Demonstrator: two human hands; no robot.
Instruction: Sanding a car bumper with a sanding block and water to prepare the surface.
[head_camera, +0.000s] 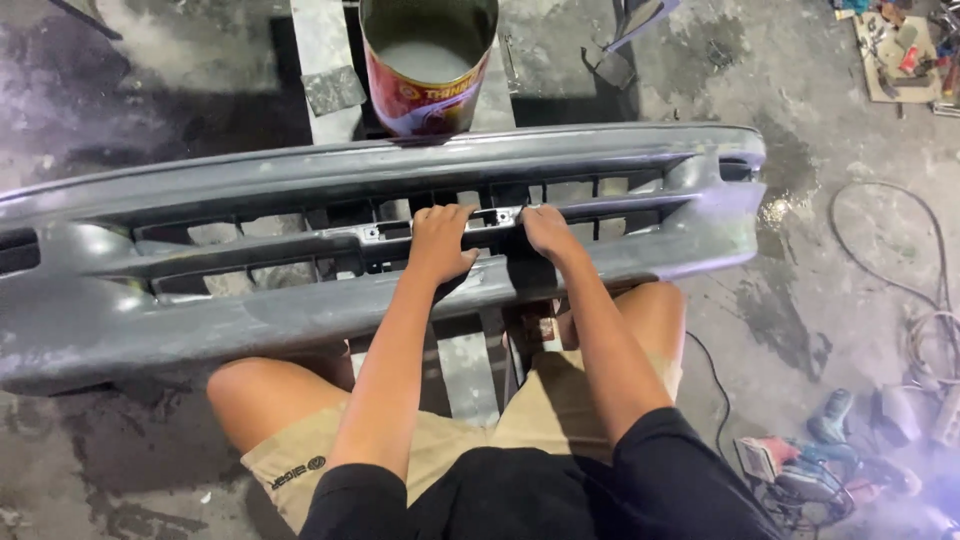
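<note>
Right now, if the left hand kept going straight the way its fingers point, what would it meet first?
The left hand already rests on the grey bumper at its grille bar. Straight ahead comes the bumper's upper edge, then probably the open tin can; depth is unclear.

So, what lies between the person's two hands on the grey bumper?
In the head view, only a short stretch of the bumper's centre bar with a small bracket lies between the left hand and the right hand.

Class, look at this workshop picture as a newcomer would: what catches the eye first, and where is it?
A long grey car bumper spans the frame, lying across the seated person's knees. Both hands rest on its central grille bar, the left hand beside the right hand. Behind it stands an open red tin; power tools lie on the floor at lower right.
</note>
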